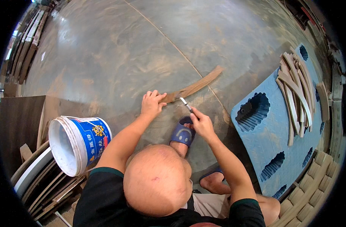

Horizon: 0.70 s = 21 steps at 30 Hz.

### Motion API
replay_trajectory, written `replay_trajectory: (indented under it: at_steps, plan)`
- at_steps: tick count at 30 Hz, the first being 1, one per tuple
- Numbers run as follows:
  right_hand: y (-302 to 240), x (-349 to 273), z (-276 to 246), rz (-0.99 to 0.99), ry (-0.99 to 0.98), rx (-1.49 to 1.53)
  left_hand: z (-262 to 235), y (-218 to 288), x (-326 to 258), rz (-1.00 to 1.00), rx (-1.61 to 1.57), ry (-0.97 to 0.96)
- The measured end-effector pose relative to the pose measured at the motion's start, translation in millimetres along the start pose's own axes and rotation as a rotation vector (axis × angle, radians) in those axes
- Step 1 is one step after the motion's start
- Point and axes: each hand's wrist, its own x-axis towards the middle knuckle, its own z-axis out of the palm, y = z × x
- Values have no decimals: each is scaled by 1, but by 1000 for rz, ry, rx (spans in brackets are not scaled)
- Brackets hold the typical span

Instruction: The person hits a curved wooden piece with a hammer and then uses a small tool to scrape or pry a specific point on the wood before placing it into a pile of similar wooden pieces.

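Note:
A curved brown wooden strip (pixel 198 85) runs from my left hand up and to the right, over the concrete floor. My left hand (pixel 153 103) grips its near left end, fingers over the wood. There is a darker patch on the strip close to that end. In my right hand (pixel 202 124) is a slim hand tool (pixel 185 103) with a dark handle and a pale, narrow head. Its head points at the strip's near edge, a little right of my left hand; whether it touches the wood I cannot tell.
A white and blue bucket (pixel 67 147) lies tilted at left, beside stacked boards (pixel 53 187). On the right, a blue moulded plastic pallet (pixel 252 142) with dark hollows carries a pile of curved wooden strips (pixel 298 90). My sandalled foot (pixel 183 132) is below the strip.

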Motion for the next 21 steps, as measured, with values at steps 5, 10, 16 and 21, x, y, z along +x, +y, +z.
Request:
replay_trajectory:
  at_steps: [5, 10, 16, 21]
  plan:
    - [-52, -16, -6, -259, 129, -360, -1, -2, -4, 4, 14, 13]
    - [-46, -16, 1, -360, 44, -582, 9, 21, -6, -60, -43, -47]
    - [-44, -15, -15, -397, 6, -603, 24, 16, -23, -85, -104, 126]
    - [-27, -4, -35, -475, -58, -716, 26, 8, -25, -104, -157, 80]
